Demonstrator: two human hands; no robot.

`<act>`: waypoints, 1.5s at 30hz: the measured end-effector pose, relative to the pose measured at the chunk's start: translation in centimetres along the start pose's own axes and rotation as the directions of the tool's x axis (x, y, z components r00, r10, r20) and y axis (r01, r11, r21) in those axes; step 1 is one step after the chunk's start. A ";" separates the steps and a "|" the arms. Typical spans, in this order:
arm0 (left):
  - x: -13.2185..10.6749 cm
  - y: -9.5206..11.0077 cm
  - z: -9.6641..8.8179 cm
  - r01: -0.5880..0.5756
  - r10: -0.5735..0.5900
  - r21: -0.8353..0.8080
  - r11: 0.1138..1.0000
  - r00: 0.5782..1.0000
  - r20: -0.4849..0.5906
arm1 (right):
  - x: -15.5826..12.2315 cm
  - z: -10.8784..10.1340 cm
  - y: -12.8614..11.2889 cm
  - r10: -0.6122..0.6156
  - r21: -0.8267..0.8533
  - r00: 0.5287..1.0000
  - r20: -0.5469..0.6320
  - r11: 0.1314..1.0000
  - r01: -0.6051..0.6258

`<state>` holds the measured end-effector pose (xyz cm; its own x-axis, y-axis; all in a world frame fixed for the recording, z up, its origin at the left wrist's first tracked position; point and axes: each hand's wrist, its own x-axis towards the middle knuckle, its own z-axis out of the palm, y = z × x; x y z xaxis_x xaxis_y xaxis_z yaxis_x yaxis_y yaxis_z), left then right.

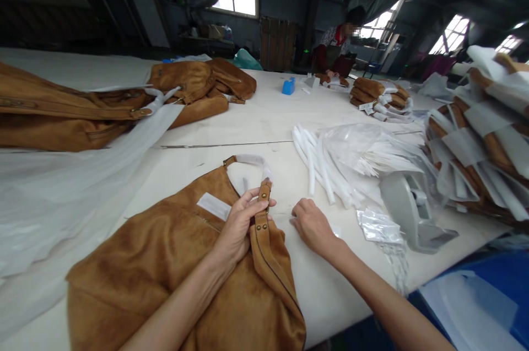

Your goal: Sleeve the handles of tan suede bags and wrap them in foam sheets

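Note:
A brown suede-look handbag [173, 263] lies on the white table in front of me. My left hand [239, 221] pinches its shoulder strap [263, 219] near the brass studs, thumb on top. White wrapping covers the curved upper part of the strap, and a white paper strip [214, 206] lies on the bag's front. To the right of the strap, my right hand [311, 224] is apart from the bag, low over the table. Its fingers are curled with the tips together; whether anything small is between them is hidden.
White foam tubes [309, 158] and a clear plastic bag [367, 147] lie ahead on the right, near a grey tape dispenser [413, 210] and silvery packets [380, 226]. Wrapped brown straps [475, 136] are piled at far right. More brown bags [198, 81] lie back left. A person [336, 48] works opposite.

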<state>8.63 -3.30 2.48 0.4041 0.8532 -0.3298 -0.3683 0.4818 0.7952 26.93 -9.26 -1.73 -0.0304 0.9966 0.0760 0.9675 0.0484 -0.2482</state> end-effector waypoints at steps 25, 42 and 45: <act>-0.2 0.6 -1.3 -0.010 0.008 -0.112 0.994 1.000 -0.022 | -1.4 -2.7 -0.4 0.206 0.910 0.927 0.314 0.215 -0.356; -0.6 2.7 -0.6 -0.169 0.191 -0.220 0.961 0.978 0.085 | 0.2 -6.3 -3.3 0.123 0.966 0.966 0.229 0.096 -0.241; -0.8 3.1 -0.2 -0.162 0.195 -0.248 0.955 0.974 0.114 | 0.6 -7.0 -3.2 0.103 0.972 0.966 0.236 -0.014 -0.236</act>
<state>7.01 -2.41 5.11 0.4171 0.9024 -0.1083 -0.6249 0.3712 0.6868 25.55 -9.33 5.82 0.0114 0.9835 -0.1803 -0.2499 -0.1718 -0.9529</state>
